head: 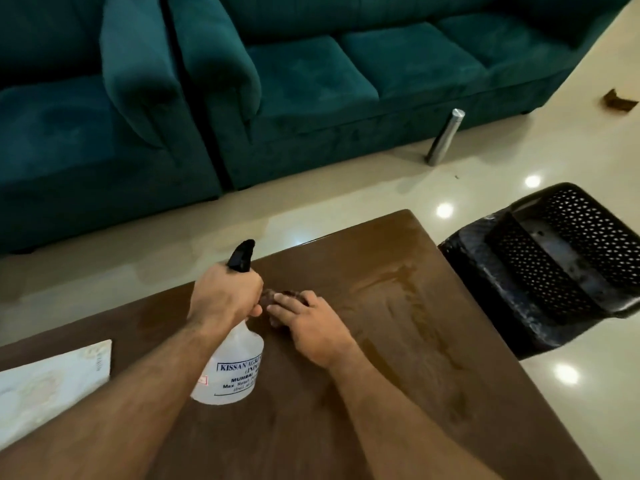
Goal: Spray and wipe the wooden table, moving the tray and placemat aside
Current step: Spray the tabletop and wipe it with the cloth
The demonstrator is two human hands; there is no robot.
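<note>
Two hands work side by side near the far edge of the wooden table [346,427]. Your left hand [225,296] is wrapped around the neck of a clear spray bottle [230,368], its black nozzle pointing away from you toward the far edge. Your right hand [308,323], just right of the bottle, lies fingers flat on a small dark cloth [282,295]. Wet streaks spread to the right of that hand, so it is the nearer one for wiping them. The pale placemat [48,386] lies at your lower left; no tray is in view.
</note>
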